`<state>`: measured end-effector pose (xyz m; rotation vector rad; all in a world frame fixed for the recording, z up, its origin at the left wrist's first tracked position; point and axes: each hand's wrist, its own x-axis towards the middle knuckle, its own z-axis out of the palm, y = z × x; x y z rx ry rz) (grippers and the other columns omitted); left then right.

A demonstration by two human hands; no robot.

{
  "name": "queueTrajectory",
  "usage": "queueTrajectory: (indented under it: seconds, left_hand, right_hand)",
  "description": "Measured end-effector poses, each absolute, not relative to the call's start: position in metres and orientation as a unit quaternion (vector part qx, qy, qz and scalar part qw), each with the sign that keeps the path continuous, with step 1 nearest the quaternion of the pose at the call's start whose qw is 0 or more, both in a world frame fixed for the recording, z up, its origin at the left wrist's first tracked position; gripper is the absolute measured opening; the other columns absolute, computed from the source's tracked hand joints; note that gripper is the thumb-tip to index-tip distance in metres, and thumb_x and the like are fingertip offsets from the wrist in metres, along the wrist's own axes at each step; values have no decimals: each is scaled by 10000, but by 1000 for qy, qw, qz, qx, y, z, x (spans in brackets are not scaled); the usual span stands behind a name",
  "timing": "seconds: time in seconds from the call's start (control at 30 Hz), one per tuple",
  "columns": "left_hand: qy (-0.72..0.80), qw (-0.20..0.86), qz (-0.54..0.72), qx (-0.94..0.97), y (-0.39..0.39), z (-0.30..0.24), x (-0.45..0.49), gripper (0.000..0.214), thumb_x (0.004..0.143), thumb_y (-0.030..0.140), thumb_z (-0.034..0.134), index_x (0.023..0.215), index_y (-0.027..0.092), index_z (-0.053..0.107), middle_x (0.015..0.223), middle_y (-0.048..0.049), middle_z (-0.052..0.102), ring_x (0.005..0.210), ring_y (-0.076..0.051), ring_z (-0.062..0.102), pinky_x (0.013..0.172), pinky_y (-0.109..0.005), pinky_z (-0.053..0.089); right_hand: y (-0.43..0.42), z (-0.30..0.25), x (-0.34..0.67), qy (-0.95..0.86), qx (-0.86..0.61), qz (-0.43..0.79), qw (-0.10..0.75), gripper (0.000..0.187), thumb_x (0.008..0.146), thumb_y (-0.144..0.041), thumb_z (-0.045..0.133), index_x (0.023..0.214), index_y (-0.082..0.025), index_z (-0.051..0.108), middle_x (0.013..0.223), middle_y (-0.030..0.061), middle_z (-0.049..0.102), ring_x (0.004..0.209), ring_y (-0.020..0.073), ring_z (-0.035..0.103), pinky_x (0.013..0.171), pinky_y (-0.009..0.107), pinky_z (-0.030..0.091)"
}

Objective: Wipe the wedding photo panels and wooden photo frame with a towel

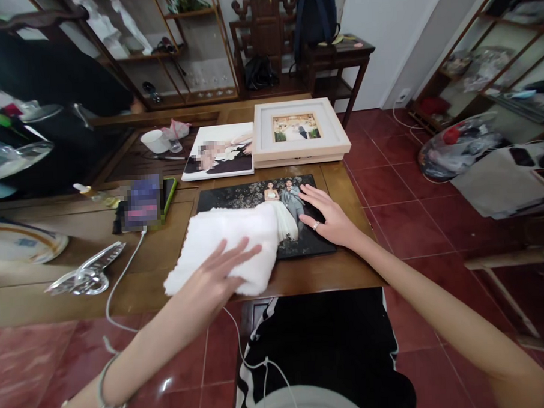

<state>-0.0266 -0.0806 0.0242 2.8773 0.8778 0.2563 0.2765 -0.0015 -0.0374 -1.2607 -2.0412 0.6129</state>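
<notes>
A dark wedding photo panel lies flat near the front edge of the wooden table. Its left part is covered by a folded white towel. My left hand rests on the towel, fingers spread and pressing flat, not wrapped round it. At the panel's right side, my right hand lies with its fingers apart on the printed surface, holding nothing; a ring shows on one finger. Just behind the panel are a white-edged photo board and a pale wooden box with a framed picture on its lid.
Left of the towel are a phone on a white cable, a clear plastic clip-like object and a small dropper bottle. Farther back stands a white cup. A chair with a dark backpack is behind the table.
</notes>
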Motion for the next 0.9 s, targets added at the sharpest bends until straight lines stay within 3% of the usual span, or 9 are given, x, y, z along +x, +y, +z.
queueTrajectory:
  seconds: [0.1,0.23,0.5,0.7,0.9]
  left_hand:
    - [272,63,82,957,-100,28,-22,338,924,26,444,647,149,594,1483,-103,467,1416,-290,373,1164,-575,321]
    - [278,89,86,953,-93,33,-24,326,888,-22,430,728,159,649,1481,-85,475,1399,-266,408,1155,-543,357]
    - [325,61,94,939,-5,21,-23,315,918,106,403,1002,138,706,1461,-156,489,1370,-289,449,1134,-527,372]
    - [349,28,109,930,50,3,-15,329,862,95,419,1033,110,700,1438,-179,510,1403,-296,399,1162,-559,295]
    - [316,55,105,941,25,11,-10,311,895,90,436,1031,140,711,1457,-138,501,1403,-316,395,1137,-589,324]
  right_hand:
    - [-1,-37,277,-778,-484,233,324,523,884,-365,593,1389,-245,531,1537,84,420,1465,270,308,1204,526,261]
    - [-1,-37,277,-784,-483,226,319,525,891,-369,581,1393,-227,525,1538,100,415,1465,268,309,1199,531,265]
    - [-1,-38,278,-786,-476,225,324,531,897,-398,582,1402,-249,515,1538,96,417,1463,278,313,1191,552,268]
    - [-1,-38,278,-786,-476,224,326,522,900,-397,578,1400,-260,514,1535,84,423,1463,267,315,1189,561,272]
    - [-2,-37,277,-785,-479,225,323,526,895,-392,578,1393,-234,523,1534,99,422,1463,268,314,1196,538,271]
